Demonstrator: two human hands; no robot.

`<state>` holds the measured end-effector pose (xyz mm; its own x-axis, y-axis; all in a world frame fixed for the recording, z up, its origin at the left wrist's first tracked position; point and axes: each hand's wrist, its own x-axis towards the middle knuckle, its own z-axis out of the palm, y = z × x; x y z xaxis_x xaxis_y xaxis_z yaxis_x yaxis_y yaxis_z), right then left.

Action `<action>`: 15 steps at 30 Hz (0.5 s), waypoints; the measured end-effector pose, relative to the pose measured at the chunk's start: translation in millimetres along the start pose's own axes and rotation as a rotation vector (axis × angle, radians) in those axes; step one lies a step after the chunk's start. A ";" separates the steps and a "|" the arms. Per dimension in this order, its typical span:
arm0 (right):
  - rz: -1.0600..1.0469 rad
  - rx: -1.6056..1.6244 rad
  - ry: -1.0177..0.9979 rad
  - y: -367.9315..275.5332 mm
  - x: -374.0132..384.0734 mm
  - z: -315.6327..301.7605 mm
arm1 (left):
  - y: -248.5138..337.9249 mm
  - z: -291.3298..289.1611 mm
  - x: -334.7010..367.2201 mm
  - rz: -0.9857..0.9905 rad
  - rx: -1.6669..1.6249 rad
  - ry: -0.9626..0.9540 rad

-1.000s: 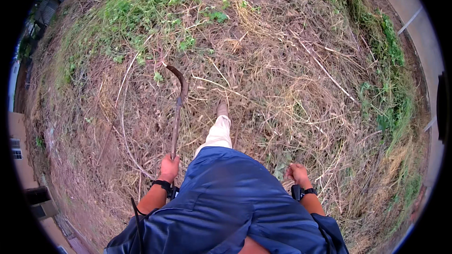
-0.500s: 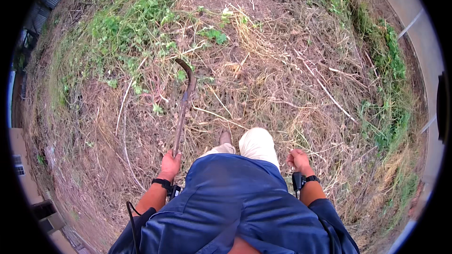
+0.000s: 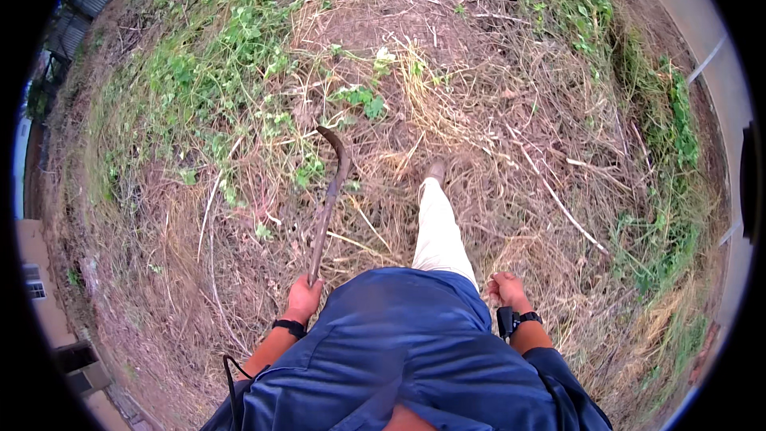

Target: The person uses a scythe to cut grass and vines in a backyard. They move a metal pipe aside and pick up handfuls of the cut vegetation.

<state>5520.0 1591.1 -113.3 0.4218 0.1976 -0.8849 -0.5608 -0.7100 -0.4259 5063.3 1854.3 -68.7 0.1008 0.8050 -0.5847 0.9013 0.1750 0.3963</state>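
**Sickle held low, blade tip hooking away from the body**

The left hand point(image 3: 303, 299) is wrapped in a closed grip around the bottom end of a long-handled sickle point(image 3: 325, 211). The tool's long axis runs up and away from the fingers, leaning slightly to the person's right as it goes, over dry cut grass point(image 3: 479, 160). At the far end from the fingers the dark curved blade point(image 3: 337, 148) bends over and hooks back toward the person's left, its tip pointing at a patch of green weeds point(image 3: 231, 72) just beyond it.

The right hand point(image 3: 504, 290) hangs apart from the tool, on the other side of the body, its fingers curled loosely inward with nothing in them. A dark watch point(image 3: 511, 321) sits on that wrist; a black band point(image 3: 287, 327) circles the left wrist just behind the gripping fingers.

Between the two hands, a leg in light trousers point(image 3: 439, 227) reaches forward, the shoe point(image 3: 435, 169) planted on the straw to the right of the sickle's shaft, about level with the blade's base
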 end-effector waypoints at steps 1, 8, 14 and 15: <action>0.002 -0.010 -0.016 -17.7 18.7 1.0 | 15.6 0.5 13.5 -0.006 0.000 -0.002; -0.006 0.041 -0.079 -175.8 122.7 -5.0 | 183.8 -38.4 128.2 -0.139 0.013 -0.040; -0.011 0.112 -0.053 -306.7 140.1 -37.8 | 270.8 -80.0 196.9 -0.084 -0.078 0.110; -0.027 0.123 -0.050 -320.4 146.4 -44.1 | 292.7 -89.0 206.0 -0.063 -0.075 0.136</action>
<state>5792.9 1817.7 -98.1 0.4032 0.2511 -0.8800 -0.6340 -0.6167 -0.4665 5310.4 2121.8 -10.1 -0.0177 0.8597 -0.5105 0.8695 0.2654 0.4166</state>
